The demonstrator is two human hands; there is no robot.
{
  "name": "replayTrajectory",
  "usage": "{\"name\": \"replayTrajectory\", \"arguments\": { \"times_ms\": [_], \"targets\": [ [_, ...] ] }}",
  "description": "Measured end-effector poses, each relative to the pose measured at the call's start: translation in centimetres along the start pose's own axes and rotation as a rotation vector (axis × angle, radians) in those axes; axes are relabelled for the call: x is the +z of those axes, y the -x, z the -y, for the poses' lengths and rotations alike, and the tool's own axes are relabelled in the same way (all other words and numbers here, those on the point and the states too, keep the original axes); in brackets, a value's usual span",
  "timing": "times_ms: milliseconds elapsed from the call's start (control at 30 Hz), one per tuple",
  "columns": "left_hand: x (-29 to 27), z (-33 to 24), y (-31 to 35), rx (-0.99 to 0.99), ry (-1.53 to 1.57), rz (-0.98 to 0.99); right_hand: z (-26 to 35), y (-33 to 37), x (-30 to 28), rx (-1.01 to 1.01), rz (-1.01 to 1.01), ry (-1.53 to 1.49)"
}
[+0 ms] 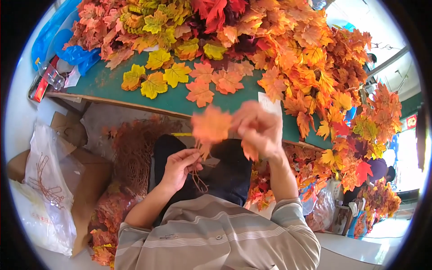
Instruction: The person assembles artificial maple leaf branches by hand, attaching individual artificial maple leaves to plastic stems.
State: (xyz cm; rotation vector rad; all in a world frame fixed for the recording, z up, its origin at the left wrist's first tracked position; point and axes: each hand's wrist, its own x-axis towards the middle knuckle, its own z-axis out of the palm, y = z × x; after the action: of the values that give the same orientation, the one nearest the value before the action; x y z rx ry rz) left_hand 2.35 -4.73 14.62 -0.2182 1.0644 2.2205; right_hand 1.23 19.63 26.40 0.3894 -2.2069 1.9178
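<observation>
My left hand point(181, 167) is closed in a pinch on thin brown twine point(198, 180), whose loops dangle below the fingers over my lap. Just above it, an orange artificial maple leaf point(210, 127) is smeared by motion, with a smaller orange piece under it. My right hand point(260, 128), also blurred, has its fingers curled beside that leaf's right edge. Another orange leaf point(250, 151) pokes out under its palm. On the green table point(173, 96) ahead lie loose yellow leaves point(154, 84) and salmon-orange leaves point(200, 92).
Heaped artificial leaves point(288, 36) cover the table's back and right side. A clear plastic bottle point(53, 76) and blue plastic bags point(74, 51) are at the left end. Brown netted twine point(132, 155) hangs below the edge, near a white plastic bag point(47, 189) and cardboard box point(92, 189).
</observation>
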Motion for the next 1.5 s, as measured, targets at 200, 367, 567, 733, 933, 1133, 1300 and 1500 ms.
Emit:
{"name": "replayTrajectory", "arguments": {
  "times_ms": [200, 367, 567, 733, 933, 1133, 1300, 1500],
  "targets": [
    [0.7, 0.7, 0.0, 0.218, -0.093, 0.001, -2.2, 6.7, 2.2, 0.389, 0.146, 0.093],
    [0.5, -0.6, 0.2, 0.167, -0.109, -0.066, -2.0, 9.2, 1.0, 0.405, 0.050, 0.212],
    [1.4, -0.2, 0.4, 0.189, -0.140, -0.041, -2.3, 7.9, 2.6, -0.117, 0.127, 0.425],
    [2.4, 0.2, 1.2, 0.251, -0.236, -0.023, -5.4, 8.2, 5.0, 0.002, 0.105, 0.161],
    [2.8, 0.3, 1.9, 0.231, -0.279, 0.005, -6.5, 8.7, 5.7, 0.069, 0.020, 0.080],
    [3.4, 0.5, 1.9, 0.272, -0.319, 0.009, -6.7, 9.4, 5.5, 0.180, -0.032, -0.035],
    [3.6, 0.7, 1.8, 0.318, -0.376, 0.011, -6.8, 9.7, 5.6, 0.201, -0.041, -0.074],
    [3.7, 1.0, 1.8, 0.331, -0.359, 0.008, -7.1, 10.0, 5.7, 0.217, -0.056, -0.171]
  ]
}}
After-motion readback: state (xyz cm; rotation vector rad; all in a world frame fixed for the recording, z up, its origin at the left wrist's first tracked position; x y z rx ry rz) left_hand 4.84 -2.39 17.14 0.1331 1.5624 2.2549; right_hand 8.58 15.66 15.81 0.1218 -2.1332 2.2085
